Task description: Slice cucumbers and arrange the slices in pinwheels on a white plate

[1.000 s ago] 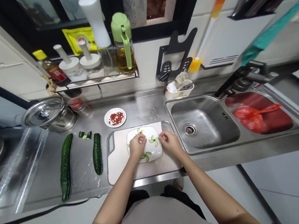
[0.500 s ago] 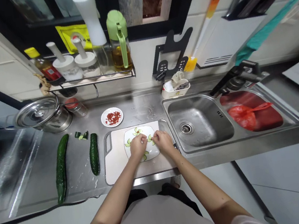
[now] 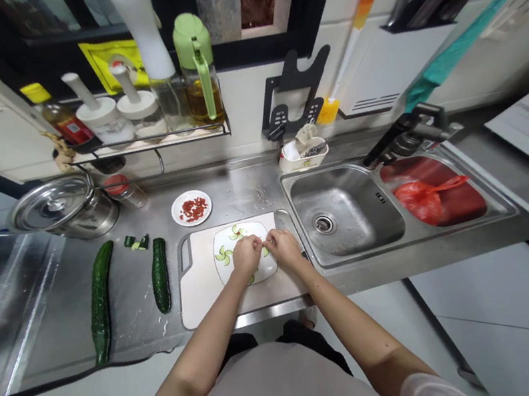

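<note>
Both my hands meet over a white plate [image 3: 225, 273], which lies on a cutting board [image 3: 201, 298]. My left hand [image 3: 246, 255] is closed, thumb and fingertips pinched together; whatever they hold is too small to tell. Close beside it, my right hand [image 3: 283, 247] is pinched too, its fingertips at a cucumber slice [image 3: 266, 251] on the plate's right side; I cannot tell whether they grip it. Thin green cucumber slices [image 3: 224, 255] lie in small fans around the plate. More slices [image 3: 236, 232] sit at its far edge with a red bit among them. My left hand hides part of the plate.
A small white dish [image 3: 192, 208] of red pieces stands behind the board. Left of it lie a short cucumber [image 3: 160, 276], a long cucumber [image 3: 103, 299] and cut cucumber ends [image 3: 137, 242]. The sink [image 3: 348, 211] is to the right; a lidded pot [image 3: 63, 208] stands back left.
The view has shifted slightly, so the counter sits a little further left. My hands stay over the plate, their fingertips now closer together.
</note>
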The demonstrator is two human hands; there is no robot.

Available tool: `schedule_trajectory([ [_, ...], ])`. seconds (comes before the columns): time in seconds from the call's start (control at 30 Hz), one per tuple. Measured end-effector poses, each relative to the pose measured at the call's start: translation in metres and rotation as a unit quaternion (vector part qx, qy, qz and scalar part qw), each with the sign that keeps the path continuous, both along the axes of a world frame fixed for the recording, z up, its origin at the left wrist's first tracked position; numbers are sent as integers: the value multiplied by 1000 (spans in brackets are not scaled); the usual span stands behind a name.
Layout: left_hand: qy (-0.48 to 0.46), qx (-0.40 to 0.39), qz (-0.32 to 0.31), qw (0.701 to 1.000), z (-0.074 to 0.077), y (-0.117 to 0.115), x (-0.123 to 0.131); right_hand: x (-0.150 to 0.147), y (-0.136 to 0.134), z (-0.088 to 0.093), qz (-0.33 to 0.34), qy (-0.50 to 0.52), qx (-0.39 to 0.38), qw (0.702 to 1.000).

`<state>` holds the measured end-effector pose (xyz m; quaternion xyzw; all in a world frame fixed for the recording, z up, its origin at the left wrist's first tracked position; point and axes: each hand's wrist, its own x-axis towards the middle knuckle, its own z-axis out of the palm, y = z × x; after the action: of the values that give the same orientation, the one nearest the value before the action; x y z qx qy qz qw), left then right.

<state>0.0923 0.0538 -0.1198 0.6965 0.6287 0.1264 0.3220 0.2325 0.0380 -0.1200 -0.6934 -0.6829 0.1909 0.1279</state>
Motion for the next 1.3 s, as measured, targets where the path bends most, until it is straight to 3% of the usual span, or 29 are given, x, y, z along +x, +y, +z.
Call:
schedule_trajectory([
  [0.43,-57,-8,22,998,4,3,-4,2,1,-3,-13,26,16,999],
  [0.7,-70,5,51,996,15,4,-14,4,1,3,-28,61,40,997],
  [0.83,-96,23,96,990,22,6,-30,10,0,8,-62,99,76,990],
  [1.07,-131,59,161,976,26,6,-73,9,-5,23,-44,130,108,985],
  [1.3,-127,90,238,959,21,17,-127,-10,-36,41,-13,166,114,979],
])
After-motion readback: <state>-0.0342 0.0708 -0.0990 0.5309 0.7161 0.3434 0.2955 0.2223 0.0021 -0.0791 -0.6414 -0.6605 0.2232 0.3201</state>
